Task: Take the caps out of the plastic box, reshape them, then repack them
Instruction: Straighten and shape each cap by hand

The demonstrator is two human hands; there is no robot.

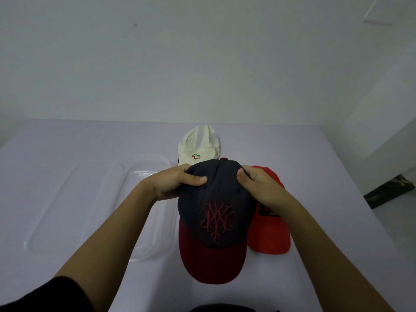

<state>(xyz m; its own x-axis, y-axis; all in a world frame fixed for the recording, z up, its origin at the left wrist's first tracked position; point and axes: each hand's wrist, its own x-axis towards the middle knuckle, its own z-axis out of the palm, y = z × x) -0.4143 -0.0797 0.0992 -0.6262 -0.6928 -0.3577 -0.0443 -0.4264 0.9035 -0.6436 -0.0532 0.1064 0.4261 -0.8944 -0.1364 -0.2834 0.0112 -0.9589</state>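
Observation:
A navy cap (216, 212) with a maroon brim and a maroon embroidered emblem is held above the table, brim toward me. My left hand (173, 183) grips the crown's left side, thumb on top. On the crown's right side my right hand (258, 188) grips it the same way. A red cap (270, 233) lies on the table just right of it, partly hidden by my right hand. A cream cap (200, 147) with a small coloured logo sits behind. The clear plastic box (155, 221) stands open to the left, with nothing visible inside.
The clear lid (74, 203) lies flat left of the box. The pale table (315, 176) meets a white wall at the back, and its right edge drops to the floor, where a dark object (389, 190) lies.

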